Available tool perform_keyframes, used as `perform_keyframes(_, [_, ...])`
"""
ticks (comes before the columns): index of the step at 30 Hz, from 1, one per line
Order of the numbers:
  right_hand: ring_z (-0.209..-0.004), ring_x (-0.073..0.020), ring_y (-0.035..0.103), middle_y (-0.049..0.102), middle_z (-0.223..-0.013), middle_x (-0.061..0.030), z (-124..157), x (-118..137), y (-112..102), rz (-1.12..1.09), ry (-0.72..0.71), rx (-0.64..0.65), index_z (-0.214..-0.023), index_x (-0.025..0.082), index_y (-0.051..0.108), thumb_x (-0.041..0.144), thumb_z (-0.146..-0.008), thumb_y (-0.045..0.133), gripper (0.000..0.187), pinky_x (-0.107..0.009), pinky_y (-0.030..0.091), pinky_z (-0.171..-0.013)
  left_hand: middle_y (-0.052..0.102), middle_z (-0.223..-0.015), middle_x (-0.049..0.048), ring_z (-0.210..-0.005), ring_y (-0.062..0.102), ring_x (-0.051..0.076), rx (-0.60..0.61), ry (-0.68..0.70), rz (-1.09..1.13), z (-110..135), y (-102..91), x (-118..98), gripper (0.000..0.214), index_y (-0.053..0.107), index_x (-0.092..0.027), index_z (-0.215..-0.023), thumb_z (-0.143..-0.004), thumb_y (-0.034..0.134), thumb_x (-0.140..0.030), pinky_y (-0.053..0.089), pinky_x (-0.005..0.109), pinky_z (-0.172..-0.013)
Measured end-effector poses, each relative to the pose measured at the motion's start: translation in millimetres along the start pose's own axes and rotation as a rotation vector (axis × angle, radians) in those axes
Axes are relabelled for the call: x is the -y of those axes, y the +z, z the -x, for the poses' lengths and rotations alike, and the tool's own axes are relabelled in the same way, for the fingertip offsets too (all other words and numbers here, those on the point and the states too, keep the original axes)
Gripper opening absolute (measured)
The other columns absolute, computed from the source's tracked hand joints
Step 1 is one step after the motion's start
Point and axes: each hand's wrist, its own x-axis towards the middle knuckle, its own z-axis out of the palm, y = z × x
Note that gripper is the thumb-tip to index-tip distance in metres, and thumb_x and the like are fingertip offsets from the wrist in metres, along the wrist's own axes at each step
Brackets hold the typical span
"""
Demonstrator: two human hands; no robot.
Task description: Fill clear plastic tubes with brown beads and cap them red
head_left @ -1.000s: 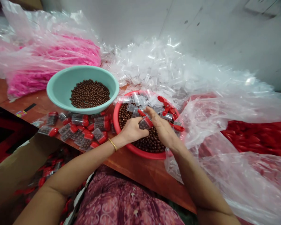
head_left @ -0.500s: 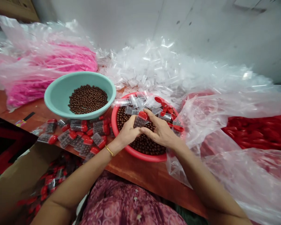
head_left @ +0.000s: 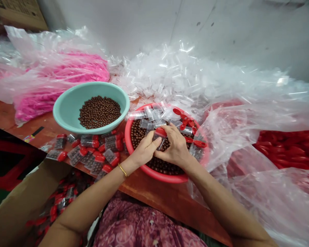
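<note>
One red counter [head_left: 154,189] spans the foreground; left hand [head_left: 143,151] and right hand [head_left: 177,145] together pinch one red-capped, clear cylindrical plastic container [head_left: 160,132], above one round red plastic basin [head_left: 170,178] of brown beads [head_left: 164,167]; left of the hands stands one round turquoise plastic basin [head_left: 65,106].

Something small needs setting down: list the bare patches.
Bare red tabletop: between the round red plastic basin and near edge; left of the oval teal plastic bowl, before the clear plastic bag of pink pieces. Crowded: before the bowl, red-capped clear containers; behind the basin, heaped clear plastic pieces.
</note>
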Motion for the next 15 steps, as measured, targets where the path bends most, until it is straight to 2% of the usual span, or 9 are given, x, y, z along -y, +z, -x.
perform_keyframes(2, [-0.099, -0.0283, 0.060, 0.065, -0.102, -0.0117, -1, 1, 1, -0.001, -0.004, 0.012, -0.131, 0.015, 0.039, 0.036, -0.071, 0.061, 0.067, -0.054, 0.042, -0.098, 0.060, -0.110, 0.0087, -0.105, 0.054, 0.020, -0.007, 0.021, -0.009, -2, 0.5, 1, 0.032, 0.052, -0.013, -0.112, -0.089, 0.045, -0.035, 0.037, 0.036, -0.102])
perform_keyframes(5, [-0.110, -0.0298, 0.056, 0.061, -0.117, -0.0156, -6, 5, -1, -0.003, 0.032, 0.114, -0.136, 0.014, 0.033, 0.042, -0.073, 0.061, 0.074, -0.055, 0.036, -0.103, 0.058, -0.119, 0.0089, -0.113, 0.052, 0.020, -0.100, 0.066, -0.001, -2, 1.7, -2, 0.038, 0.049, -0.015, -0.120, -0.089, 0.047, -0.037, 0.038, 0.034, -0.104])
perform_keyframes(8, [-0.114, -0.0308, 0.053, 0.057, -0.126, -0.0187, -10, 3, -13, -0.020, 0.073, 0.218, -0.142, 0.010, 0.024, 0.052, -0.074, 0.061, 0.088, -0.053, 0.038, -0.100, 0.060, -0.115, 0.0075, -0.103, 0.059, 0.018, -0.177, 0.031, 0.012, 17, -6.4, -17, 0.046, 0.042, -0.021, -0.131, -0.089, 0.048, -0.040, 0.049, 0.031, -0.091])
perform_keyframes(10, [-0.105, -0.0295, 0.057, 0.064, -0.115, -0.0168, -10, -7, -30, 0.046, 0.142, 0.239, -0.137, 0.009, 0.036, 0.054, -0.076, 0.059, 0.079, -0.046, 0.044, -0.092, 0.064, -0.105, 0.0060, -0.085, 0.063, 0.015, -0.239, -0.021, -0.038, 46, -24.4, -30, 0.049, 0.041, -0.024, -0.132, -0.088, 0.048, -0.043, 0.054, 0.028, -0.077])
perform_keyframes(13, [-0.088, -0.0283, 0.060, 0.069, -0.093, -0.0148, 1, -29, -59, 0.326, 0.295, 0.271, -0.107, 0.011, 0.062, 0.049, -0.082, 0.055, 0.045, -0.042, 0.046, -0.082, 0.066, -0.098, 0.0037, -0.079, 0.065, 0.016, -0.447, -0.139, -0.340, 109, -71.3, -43, 0.051, 0.044, -0.024, -0.130, -0.085, 0.051, -0.047, 0.055, 0.029, -0.075])
perform_keyframes(14, [-0.085, -0.0292, 0.060, 0.068, -0.090, -0.0153, 7, -36, -67, 0.422, 0.334, 0.324, -0.102, 0.011, 0.064, 0.049, -0.081, 0.056, 0.044, -0.042, 0.045, -0.079, 0.068, -0.097, 0.0016, -0.078, 0.066, 0.017, -0.514, -0.236, -0.500, 132, -89.8, -43, 0.050, 0.045, -0.025, -0.129, -0.085, 0.050, -0.048, 0.055, 0.030, -0.075])
perform_keyframes(15, [-0.082, -0.0293, 0.059, 0.068, -0.087, -0.0154, 13, -41, -74, 0.493, 0.363, 0.385, -0.097, 0.012, 0.066, 0.049, -0.080, 0.057, 0.042, -0.041, 0.045, -0.075, 0.069, -0.096, -0.0016, -0.081, 0.067, 0.018, -0.538, -0.395, -0.677, 156, -108.1, -42, 0.047, 0.045, -0.029, -0.129, -0.086, 0.048, -0.048, 0.055, 0.031, -0.078])
